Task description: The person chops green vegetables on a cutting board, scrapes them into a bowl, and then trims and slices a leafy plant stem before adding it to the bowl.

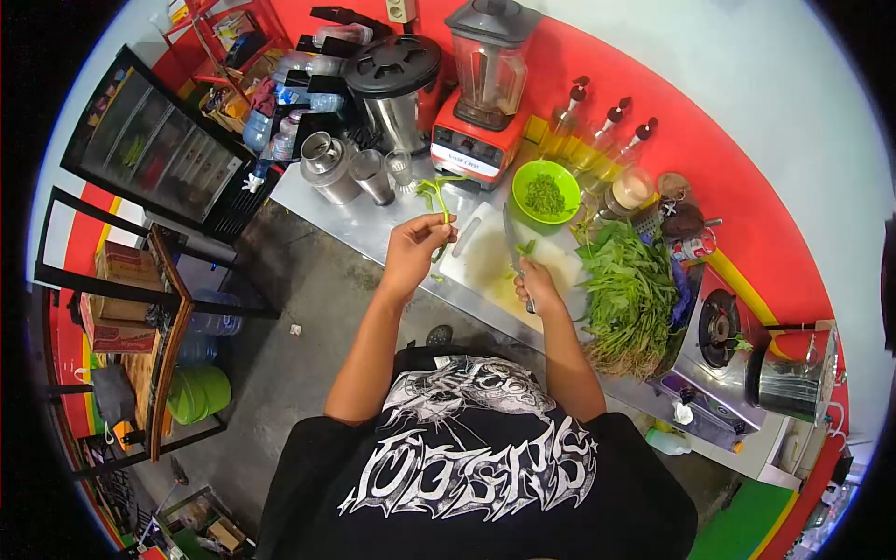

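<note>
My left hand (419, 250) pinches a thin green stem (442, 202), held upright above the left end of the cutting board. My right hand (539, 287) grips a knife (511, 231) by its handle, the blade pointing away from me over the white cutting board (482, 264). A small green leafy piece (526, 248) shows beside the blade, close to my right fingers. Just past the board sits a bright green bowl (535, 171) with chopped greens in it. To the right lies a large heap of leafy greens (630, 297) with roots toward me.
Behind the board stand a red blender (478, 140), several oil bottles (599, 140) and a glass (399, 169). Metal containers (329, 168) are at the counter's left. A gas stove (721, 322) with a pot (793, 370) is on the right.
</note>
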Action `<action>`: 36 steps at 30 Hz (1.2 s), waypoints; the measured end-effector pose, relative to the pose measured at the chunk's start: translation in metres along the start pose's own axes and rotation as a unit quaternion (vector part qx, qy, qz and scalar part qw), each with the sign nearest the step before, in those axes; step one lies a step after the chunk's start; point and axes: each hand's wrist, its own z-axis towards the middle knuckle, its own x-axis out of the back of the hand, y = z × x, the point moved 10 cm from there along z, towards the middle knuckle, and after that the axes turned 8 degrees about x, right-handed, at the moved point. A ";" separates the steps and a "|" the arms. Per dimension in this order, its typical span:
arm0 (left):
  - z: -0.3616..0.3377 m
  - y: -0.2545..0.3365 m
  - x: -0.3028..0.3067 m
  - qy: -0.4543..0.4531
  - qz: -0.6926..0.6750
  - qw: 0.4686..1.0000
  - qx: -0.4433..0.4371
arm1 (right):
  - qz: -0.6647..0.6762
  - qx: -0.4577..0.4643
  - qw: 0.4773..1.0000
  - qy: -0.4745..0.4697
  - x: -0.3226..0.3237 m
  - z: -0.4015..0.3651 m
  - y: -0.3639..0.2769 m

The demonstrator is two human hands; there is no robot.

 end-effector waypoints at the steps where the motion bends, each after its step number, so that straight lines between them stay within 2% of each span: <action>1: -0.002 0.002 0.002 0.010 0.015 1.000 -0.009 | 0.001 -0.014 1.000 0.009 0.002 0.003 0.003; 2: -0.002 0.002 0.004 0.013 0.014 1.000 -0.009 | 0.002 -0.029 0.999 0.019 0.006 0.004 0.006; 4: -0.003 0.000 0.008 0.023 0.009 1.000 -0.010 | 0.083 -0.050 0.994 -0.044 0.000 0.006 0.011; 6: -0.003 -0.003 0.011 0.023 -0.001 1.000 -0.012 | 0.116 -0.076 0.988 -0.061 0.002 0.006 0.013; 8: -0.002 -0.006 0.010 0.014 -0.005 1.000 -0.018 | 0.194 -0.131 0.966 -0.109 -0.005 -0.002 0.014; 12: -0.002 0.000 0.007 0.017 0.013 0.999 -0.030 | 0.153 -0.124 0.970 -0.144 -0.006 -0.015 0.006; 14: 0.000 0.000 0.005 0.009 0.008 0.999 -0.035 | 0.049 -0.037 0.983 -0.174 -0.011 -0.031 -0.022; 22: 0.007 0.018 -0.005 -0.013 0.011 0.997 -0.069 | -0.075 0.120 0.985 -0.099 -0.016 -0.081 -0.117; 26: 0.006 0.022 -0.015 -0.036 0.027 0.998 -0.051 | -0.085 0.201 0.967 -0.132 -0.042 -0.116 -0.162; 29: 0.002 0.030 -0.019 -0.046 0.037 0.995 -0.075 | -0.102 0.259 0.934 -0.223 -0.068 -0.134 -0.176; 34: -0.004 0.034 -0.021 -0.064 0.043 0.993 -0.085 | -0.103 0.258 0.925 -0.259 -0.104 -0.150 -0.183; 36: -0.007 0.037 -0.022 -0.063 0.076 0.990 -0.101 | -0.038 0.212 0.929 -0.300 -0.116 -0.150 -0.176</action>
